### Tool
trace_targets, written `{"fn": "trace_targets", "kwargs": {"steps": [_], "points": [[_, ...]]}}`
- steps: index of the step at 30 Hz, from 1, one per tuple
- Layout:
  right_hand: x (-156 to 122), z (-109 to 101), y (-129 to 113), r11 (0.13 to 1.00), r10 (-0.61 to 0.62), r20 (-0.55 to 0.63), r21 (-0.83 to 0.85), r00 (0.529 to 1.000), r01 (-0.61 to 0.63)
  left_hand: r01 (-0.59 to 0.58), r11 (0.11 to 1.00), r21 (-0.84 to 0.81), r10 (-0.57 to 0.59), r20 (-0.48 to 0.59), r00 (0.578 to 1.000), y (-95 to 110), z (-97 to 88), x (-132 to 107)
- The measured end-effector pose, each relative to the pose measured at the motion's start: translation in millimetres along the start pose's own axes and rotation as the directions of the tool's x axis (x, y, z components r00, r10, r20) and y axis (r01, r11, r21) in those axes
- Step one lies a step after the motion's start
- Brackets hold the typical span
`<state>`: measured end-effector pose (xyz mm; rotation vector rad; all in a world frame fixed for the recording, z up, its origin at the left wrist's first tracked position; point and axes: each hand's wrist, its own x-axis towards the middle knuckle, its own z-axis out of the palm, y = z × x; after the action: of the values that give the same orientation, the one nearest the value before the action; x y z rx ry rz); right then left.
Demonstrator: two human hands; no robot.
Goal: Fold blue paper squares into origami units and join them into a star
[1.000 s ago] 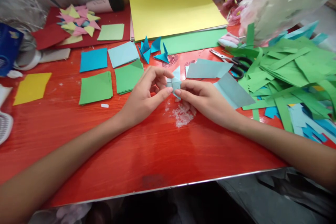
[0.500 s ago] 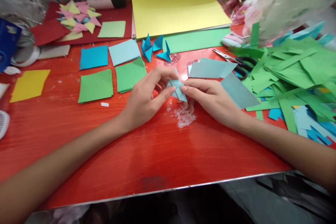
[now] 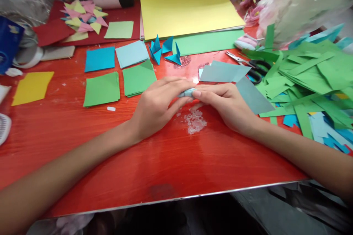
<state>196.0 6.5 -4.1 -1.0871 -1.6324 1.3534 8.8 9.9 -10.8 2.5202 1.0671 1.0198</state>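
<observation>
Between my two hands is a small folded piece of light blue paper (image 3: 188,92), mostly covered by fingers. My left hand (image 3: 160,104) closes over it from the left, fingers bent across the far side and thumb beneath. From the right, my right hand (image 3: 220,99) pinches its edge between thumb and forefinger. Just behind the hands stand several folded blue paper pieces (image 3: 156,50). Light blue paper sheets (image 3: 223,71) lie beside my right hand. Stacked green paper squares (image 3: 138,79) are close to my left hand.
Black-handled scissors (image 3: 256,67) lie at the right beside a heap of green paper strips (image 3: 309,73). Yellow sheets (image 3: 190,13) are stacked at the back. A star-shaped paper piece (image 3: 85,16) rests at back left. The red table's front edge (image 3: 176,199) is near me.
The light blue paper was flatter, with its crossed folds showing; now it looks narrower and more covered. My left fingers have come down over it. The camera view has shifted slightly.
</observation>
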Motion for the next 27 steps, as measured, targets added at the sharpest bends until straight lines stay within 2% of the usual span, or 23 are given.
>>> {"fn": "trace_targets", "kwargs": {"steps": [4, 7, 9, 12, 15, 18, 22, 27], "points": [[0.4, 2.7, -1.4, 1.0, 0.004, 0.0, -0.023, 1.0, -0.004, 0.168, 0.983, -0.073, -0.17, -0.015, 0.985, 1.8, -1.7, -0.4], [1.3, 5.0, 1.2, 1.0, 0.01, -0.026, 0.009, 1.0, -0.01, 0.323, 0.923, -0.208, -0.331, -0.002, 0.944, -1.1, -2.9, 1.3], [1.7, 6.3, 2.4, 1.0, 0.005, -0.015, -0.009, 1.0, -0.005, 0.378, 0.875, -0.303, -0.387, 0.032, 0.921, -3.2, -3.1, 2.4], [1.4, 7.4, 1.6, 0.975, -0.077, 0.035, -0.206, 0.996, 0.082, 0.403, 0.842, -0.358, -0.411, 0.056, 0.91, -4.4, -2.6, 2.9], [0.3, 7.5, 0.6, 0.881, -0.189, 0.092, -0.423, 0.978, 0.21, 0.418, 0.838, -0.351, -0.413, 0.092, 0.906, -3.4, -2.0, 2.5], [-1.0, 8.0, 1.7, 0.799, -0.253, 0.108, -0.538, 0.962, 0.27, 0.433, 0.837, -0.335, -0.417, 0.122, 0.901, -2.0, -2.0, 2.3], [-3.7, 10.5, 4.4, 0.712, -0.287, 0.108, -0.64, 0.952, 0.287, 0.443, 0.827, -0.347, -0.425, 0.13, 0.896, -0.5, -2.0, 2.3], [-8.7, 15.8, 7.0, 0.572, -0.273, 0.089, -0.786, 0.958, 0.236, 0.443, 0.826, -0.349, -0.425, 0.133, 0.896, 1.6, -2.3, 3.1]]}}
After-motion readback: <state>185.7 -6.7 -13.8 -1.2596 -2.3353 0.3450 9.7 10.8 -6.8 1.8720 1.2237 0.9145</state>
